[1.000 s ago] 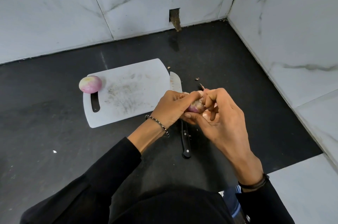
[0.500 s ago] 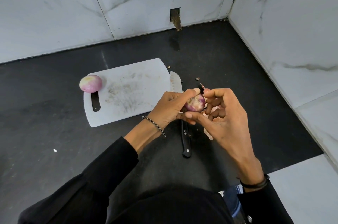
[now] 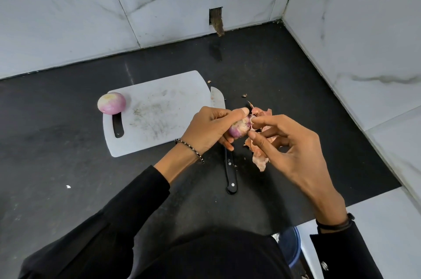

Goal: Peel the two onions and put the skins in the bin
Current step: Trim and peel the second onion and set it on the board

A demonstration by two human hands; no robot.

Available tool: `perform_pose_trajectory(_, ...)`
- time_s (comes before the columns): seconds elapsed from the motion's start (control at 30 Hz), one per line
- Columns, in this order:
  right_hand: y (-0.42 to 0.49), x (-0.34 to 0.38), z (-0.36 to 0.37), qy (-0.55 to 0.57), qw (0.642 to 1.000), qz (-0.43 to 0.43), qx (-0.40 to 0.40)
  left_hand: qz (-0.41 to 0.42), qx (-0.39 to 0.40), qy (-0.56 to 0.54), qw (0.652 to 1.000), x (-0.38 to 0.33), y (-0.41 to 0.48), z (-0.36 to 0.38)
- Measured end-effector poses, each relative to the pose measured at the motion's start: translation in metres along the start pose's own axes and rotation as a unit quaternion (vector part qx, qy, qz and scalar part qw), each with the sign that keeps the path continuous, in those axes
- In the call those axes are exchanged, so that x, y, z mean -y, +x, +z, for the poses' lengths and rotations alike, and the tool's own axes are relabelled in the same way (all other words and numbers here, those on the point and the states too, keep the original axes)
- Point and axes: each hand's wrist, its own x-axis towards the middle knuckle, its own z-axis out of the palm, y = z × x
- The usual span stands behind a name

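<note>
**Second onion in hand, skins piling up beside it**

The dark tabletop (image 3: 68, 142) runs into a corner of marble-look wall tiles. On it lies a white cutting board (image 3: 159, 100), scuffed and stained in the middle. Just beside the board's right edge lies a knife (image 3: 230, 171), black handle toward the person.

The left hand (image 3: 209, 128) is wrapped round the half-peeled onion (image 3: 239, 127), thumb over the top and fingers beneath, holding it above the knife, clear of the tabletop. The right hand (image 3: 289, 148) is loosely curled, with forefinger and thumb at the onion's exposed end. Whether they pinch a strip of skin cannot be told.

The peeled onion (image 3: 111, 103) sits at the board's far left corner, over the handle slot, glossy and pale pink.

The skins (image 3: 259, 153) show under and behind the right hand; it is unclear whether they all lie on the tabletop or some are held. A few small scraps lie nearby.

Judging by its look, the held onion is small, firm and light. Its bared flesh is probably slick, so a full wrap suits it better than a fingertip hold. The skins are papery, brittle and almost weightless, and likely to tear. They are best lifted from a loose edge at the tip. For the bin they are best gathered in a cupped hand.

A blue container (image 3: 290, 246) shows below the tabletop edge and may be the bin.
</note>
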Motion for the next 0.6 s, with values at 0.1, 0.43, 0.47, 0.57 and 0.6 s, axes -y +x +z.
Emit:
perform_pose_trajectory(0.1,0.003,-0.005,-0.004,-0.067,0.995,-0.071,0.010,0.006,-0.001,0.019,1.000,0.000,0.001,0.000)
perform_pose_trajectory(0.43,0.008,-0.011,0.004,0.132,0.988,0.079,0.014,-0.035,0.010,-0.022,0.999,-0.003,0.002,0.004)
perform_pose_trajectory(0.47,0.007,-0.010,0.004,0.168,0.981,0.100,0.017,-0.037,0.015,-0.033,0.999,-0.004,0.002,0.003)
perform_pose_trajectory(0.57,0.007,-0.009,0.007,0.213,0.971,0.108,0.018,-0.038,0.034,-0.051,0.997,-0.006,0.000,0.001)
perform_pose_trajectory(0.6,0.007,-0.009,0.008,0.226,0.968,0.108,0.010,-0.037,0.037,-0.053,0.997,-0.007,-0.001,0.001)
